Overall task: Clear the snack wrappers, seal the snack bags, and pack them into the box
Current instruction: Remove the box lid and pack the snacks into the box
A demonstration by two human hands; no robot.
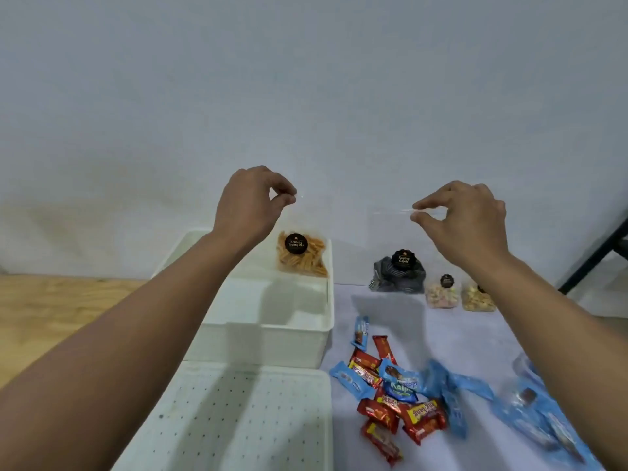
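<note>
Your left hand and right hand each pinch a top corner of the clear snack bag, which hangs above the white box; loosen either pinch and I think it drops unsealed, spilling chips

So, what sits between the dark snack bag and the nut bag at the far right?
In the head view, one small clear bag of pink-and-white snacks stands between the dark bag and the nut bag.
</note>
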